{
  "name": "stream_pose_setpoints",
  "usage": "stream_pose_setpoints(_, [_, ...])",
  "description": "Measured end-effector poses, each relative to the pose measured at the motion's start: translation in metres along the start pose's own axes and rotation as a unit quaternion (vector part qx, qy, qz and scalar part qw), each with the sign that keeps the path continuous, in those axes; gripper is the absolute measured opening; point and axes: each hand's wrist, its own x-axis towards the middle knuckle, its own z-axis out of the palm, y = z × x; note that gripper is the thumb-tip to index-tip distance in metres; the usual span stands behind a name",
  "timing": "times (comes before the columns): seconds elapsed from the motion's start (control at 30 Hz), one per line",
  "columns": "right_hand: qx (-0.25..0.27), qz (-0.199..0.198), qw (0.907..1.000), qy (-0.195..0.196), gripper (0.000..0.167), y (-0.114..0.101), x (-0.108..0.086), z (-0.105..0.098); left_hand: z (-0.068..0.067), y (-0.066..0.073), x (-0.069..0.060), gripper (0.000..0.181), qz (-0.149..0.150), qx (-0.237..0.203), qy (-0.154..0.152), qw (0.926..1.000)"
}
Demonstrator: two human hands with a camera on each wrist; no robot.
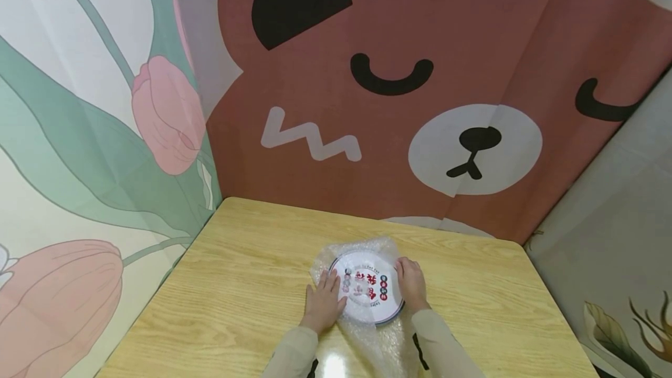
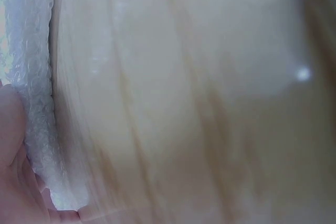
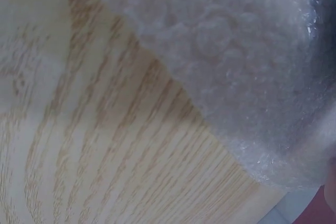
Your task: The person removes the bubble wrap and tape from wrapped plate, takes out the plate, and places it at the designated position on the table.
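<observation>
A round white plate (image 1: 385,305) with a dark rim and red printed characters lies on a sheet of bubble wrap (image 1: 380,340). A layer of the wrap covers the plate's left part. My left hand (image 1: 321,303) rests on the wrapped left side, fingers spread and extended. In the left wrist view, that hand (image 2: 13,166) touches the edge of the bubble wrap (image 2: 37,108). At the plate's right rim my right hand (image 1: 412,284) grips the edge with bent fingers; its thumb is hidden. The right wrist view shows mostly bubble wrap (image 3: 210,51).
The wood-grain table (image 1: 241,273) extends around the wrap on both sides. Behind it hangs a cloth with a bear print (image 1: 315,191), and printed curtains (image 1: 115,191) stand to the left and right. Dark straps (image 1: 420,352) hang near the wrists.
</observation>
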Motion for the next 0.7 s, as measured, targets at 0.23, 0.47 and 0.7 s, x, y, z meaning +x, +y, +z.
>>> stream_pose_setpoints(0.23, [-0.008, 0.015, 0.9996, -0.023, 0.017, 0.0003, -0.0005, 0.0016, 0.0014, -0.0007, 0.0002, 0.055, 0.003, -0.006, 0.01, 0.9999])
stream_pose_setpoints(0.47, [-0.012, 0.001, 0.9999, -0.009, 0.015, 0.0022, 0.0001, -0.0004, 0.0022, -0.0009, 0.0005, 0.055, 0.001, -0.013, 0.007, 0.9999])
stream_pose_setpoints(0.7, [-0.018, -0.013, 0.9993, 0.031, 0.011, 0.0047, -0.0002, -0.0018, 0.0041, -0.0011, 0.0007, 0.056, -0.002, -0.02, 0.003, 0.9998])
